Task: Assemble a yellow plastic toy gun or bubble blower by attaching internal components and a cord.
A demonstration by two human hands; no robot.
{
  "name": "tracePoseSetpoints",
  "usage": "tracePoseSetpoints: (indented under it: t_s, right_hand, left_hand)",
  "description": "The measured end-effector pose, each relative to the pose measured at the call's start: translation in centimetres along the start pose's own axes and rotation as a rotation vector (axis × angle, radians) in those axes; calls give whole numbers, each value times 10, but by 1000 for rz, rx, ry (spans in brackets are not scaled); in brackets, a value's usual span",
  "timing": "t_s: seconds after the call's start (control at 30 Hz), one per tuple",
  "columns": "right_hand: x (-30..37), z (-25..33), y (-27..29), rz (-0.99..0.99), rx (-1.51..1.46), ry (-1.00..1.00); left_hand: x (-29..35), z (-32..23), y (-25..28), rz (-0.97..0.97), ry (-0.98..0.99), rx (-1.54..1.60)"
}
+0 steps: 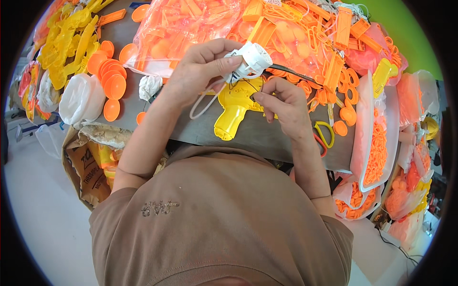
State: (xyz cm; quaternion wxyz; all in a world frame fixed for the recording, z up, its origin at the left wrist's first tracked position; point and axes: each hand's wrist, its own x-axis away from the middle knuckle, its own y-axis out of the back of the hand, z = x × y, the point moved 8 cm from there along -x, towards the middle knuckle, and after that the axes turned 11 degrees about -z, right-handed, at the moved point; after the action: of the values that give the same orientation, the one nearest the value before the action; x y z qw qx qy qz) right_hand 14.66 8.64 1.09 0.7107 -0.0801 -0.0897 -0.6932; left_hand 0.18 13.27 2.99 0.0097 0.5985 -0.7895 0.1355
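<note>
My left hand (207, 66) is closed around a white cylindrical plastic part (253, 61), held tilted above the table. A thin white tube (196, 108) loops down beside it. Dark thin wires (248, 86) run from the white part toward my right hand (282, 102), whose thumb and fingers pinch a dark wire. Just beneath both hands lies a yellow plastic housing half (231, 117), its hollow inner side facing up and its handle pointing toward me. The wire's far end is hidden in my right fingers.
Clear bags of orange plastic parts (186, 28) fill the table's far side. Orange round caps (114, 86) and yellow shells (67, 47) lie left. Scissors (324, 136) with yellow and red handles rest right, beside a white tray (365, 157) of small orange pieces. A cardboard box (86, 167) stands lower left.
</note>
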Motion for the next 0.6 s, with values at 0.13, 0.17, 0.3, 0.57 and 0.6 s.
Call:
tracePoseSetpoints:
  t_s: [0.13,0.17,0.3,0.57,0.6]
  right_hand:
    - [12,-18,8,-45,-84,-11]
    - [15,-21,8,-47,-82,-13]
    - [21,-32,18,-238,82,17]
    - [27,-38,28,-377,138,177]
    - [28,-38,27,-386,136,194]
  left_hand:
    - [0,27,-8,2,36,125]
    - [-1,31,-11,10,34,133]
    - [2,44,-17,-33,-2,94]
    - [10,38,-30,-96,-63,21]
    - [9,38,-32,-92,-97,12]
